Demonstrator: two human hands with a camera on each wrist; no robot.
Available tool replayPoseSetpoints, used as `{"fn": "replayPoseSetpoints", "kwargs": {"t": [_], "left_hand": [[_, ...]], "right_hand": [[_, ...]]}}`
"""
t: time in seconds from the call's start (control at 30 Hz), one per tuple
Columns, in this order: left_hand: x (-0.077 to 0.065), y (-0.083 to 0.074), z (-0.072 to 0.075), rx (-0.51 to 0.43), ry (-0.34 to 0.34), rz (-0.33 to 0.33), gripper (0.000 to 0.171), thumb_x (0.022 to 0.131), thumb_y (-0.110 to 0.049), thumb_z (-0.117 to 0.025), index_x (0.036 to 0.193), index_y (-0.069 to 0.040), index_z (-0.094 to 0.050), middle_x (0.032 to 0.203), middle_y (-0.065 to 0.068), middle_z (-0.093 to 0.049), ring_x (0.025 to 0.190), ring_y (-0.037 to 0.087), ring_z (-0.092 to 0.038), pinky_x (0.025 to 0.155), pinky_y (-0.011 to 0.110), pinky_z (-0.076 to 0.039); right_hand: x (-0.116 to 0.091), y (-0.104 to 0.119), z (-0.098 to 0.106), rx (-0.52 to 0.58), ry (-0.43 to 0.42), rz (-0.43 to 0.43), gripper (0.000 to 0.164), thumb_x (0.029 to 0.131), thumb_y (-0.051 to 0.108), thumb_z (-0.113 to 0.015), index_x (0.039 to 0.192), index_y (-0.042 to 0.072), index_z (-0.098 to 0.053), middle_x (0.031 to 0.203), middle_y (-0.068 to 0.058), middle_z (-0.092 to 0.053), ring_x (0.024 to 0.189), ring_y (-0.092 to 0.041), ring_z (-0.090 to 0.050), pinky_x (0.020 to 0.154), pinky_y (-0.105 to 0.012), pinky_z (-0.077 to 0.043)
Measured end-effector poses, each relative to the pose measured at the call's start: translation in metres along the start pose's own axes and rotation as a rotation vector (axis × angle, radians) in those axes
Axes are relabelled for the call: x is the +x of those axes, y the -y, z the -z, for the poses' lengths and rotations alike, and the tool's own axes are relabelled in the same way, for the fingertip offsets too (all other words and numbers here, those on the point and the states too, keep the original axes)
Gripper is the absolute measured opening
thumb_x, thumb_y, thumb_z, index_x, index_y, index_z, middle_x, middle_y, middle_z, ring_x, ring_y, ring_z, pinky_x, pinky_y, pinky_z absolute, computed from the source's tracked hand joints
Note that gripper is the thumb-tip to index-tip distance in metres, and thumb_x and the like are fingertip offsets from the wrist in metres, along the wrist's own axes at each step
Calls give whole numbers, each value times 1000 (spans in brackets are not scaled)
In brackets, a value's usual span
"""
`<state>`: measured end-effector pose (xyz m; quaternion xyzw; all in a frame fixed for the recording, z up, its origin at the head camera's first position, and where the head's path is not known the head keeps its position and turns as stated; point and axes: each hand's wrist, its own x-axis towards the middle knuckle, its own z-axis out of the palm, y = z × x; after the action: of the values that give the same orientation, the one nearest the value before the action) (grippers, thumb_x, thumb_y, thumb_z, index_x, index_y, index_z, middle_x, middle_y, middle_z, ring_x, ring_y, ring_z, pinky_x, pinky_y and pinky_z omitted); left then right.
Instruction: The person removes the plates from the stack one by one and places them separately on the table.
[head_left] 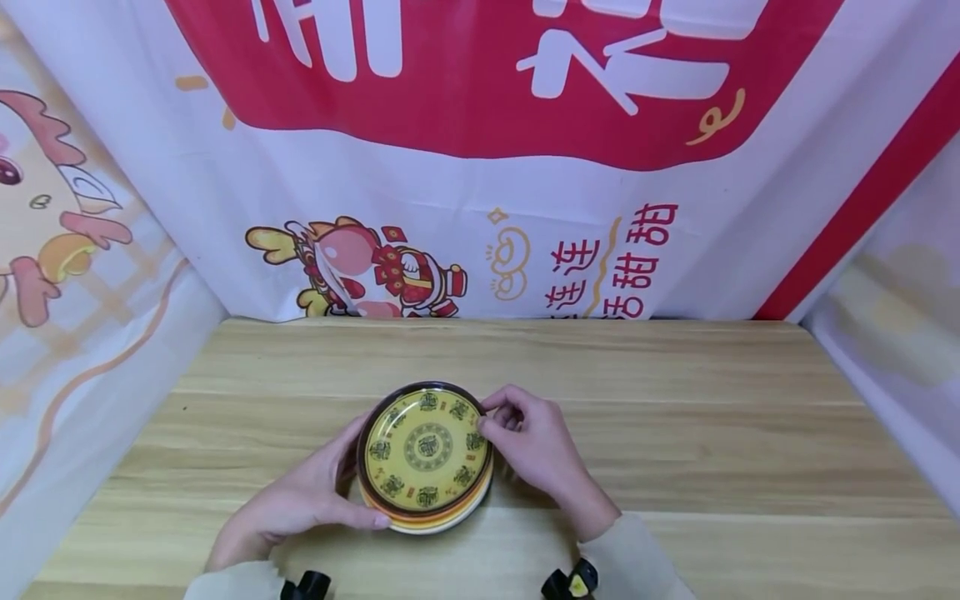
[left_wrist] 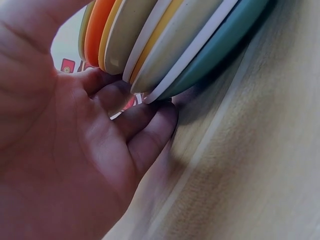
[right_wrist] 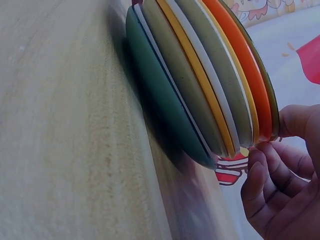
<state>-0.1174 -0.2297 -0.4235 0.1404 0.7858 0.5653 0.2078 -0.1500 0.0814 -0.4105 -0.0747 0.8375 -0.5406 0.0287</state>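
Note:
A round yellow plate (head_left: 427, 450) with dark printed emblems and a dark brown rim lies on top of a stack of plates (right_wrist: 212, 82). Orange, yellow, white and grey-beige layers show below it in both wrist views, down to a dark green plate (right_wrist: 160, 95) at the bottom. My left hand (head_left: 307, 496) holds the stack from the left, its thumb at the front edge and its fingers curled around the far left side. At the right rim of the yellow plate, my right hand (head_left: 534, 437) pinches the edge between thumb and fingers.
The stack stands on a light wood-grain table (head_left: 712, 433). Behind it hangs a white and red printed cloth (head_left: 465, 192), and more printed cloth (head_left: 97, 317) drops along the left side. Black wrist devices (head_left: 570, 581) show at the bottom edge.

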Motion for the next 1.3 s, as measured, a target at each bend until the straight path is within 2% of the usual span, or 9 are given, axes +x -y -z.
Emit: {"fn": "replayPoseSetpoints", "kwargs": {"t": [0.2, 0.4, 0.53, 0.77, 1.07, 1.3], "left_hand": [[-2, -1, 1, -19, 1, 12, 125, 76, -16, -97, 172, -35, -19, 179, 5, -25, 167, 42, -14, 131, 71, -9], [2, -5, 1, 3, -3, 2, 124, 76, -18, -97, 171, -36, -20, 179, 5, -27, 166, 42, -18, 132, 71, -14], [4, -7, 2, 13, 13, -24, 124, 77, -17, -97, 172, -33, -19, 179, 8, -27, 165, 45, -19, 131, 73, -17], [4, -7, 2, 14, 26, -30, 123, 77, -16, -97, 172, -29, -20, 178, 10, -28, 165, 45, -21, 131, 71, -18], [2, -7, 2, -12, 31, 6, 122, 78, -16, -96, 172, -29, -20, 178, 11, -27, 165, 45, -19, 132, 70, -16], [1, -4, 1, -17, 31, 3, 122, 78, -15, -96, 172, -28, -21, 178, 10, -29, 165, 45, -21, 132, 69, -16]], "right_hand": [[0, 3, 1, 0, 6, 4, 13, 95, 17, -79, 108, 19, -78, 88, 2, -70, 78, -16, -64, 64, -24, -57], [1, 6, 4, -3, -11, 6, 13, 94, 16, -80, 107, 19, -78, 87, 2, -71, 79, -16, -64, 68, -24, -57], [1, 8, 6, 6, -16, -11, 13, 94, 19, -81, 107, 19, -78, 87, 2, -72, 79, -16, -65, 66, -24, -58], [1, 7, 6, 25, -20, -7, 25, 86, 24, -91, 105, 14, -77, 84, -1, -70, 77, -15, -62, 66, -21, -55], [0, 3, 5, 15, -18, -27, 19, 89, 20, -86, 106, 15, -77, 84, -1, -70, 76, -16, -62, 64, -22, -54], [-1, 4, 2, 3, -32, -47, 15, 91, 19, -84, 104, 18, -77, 83, 0, -69, 76, -17, -62, 65, -22, -54]]}}
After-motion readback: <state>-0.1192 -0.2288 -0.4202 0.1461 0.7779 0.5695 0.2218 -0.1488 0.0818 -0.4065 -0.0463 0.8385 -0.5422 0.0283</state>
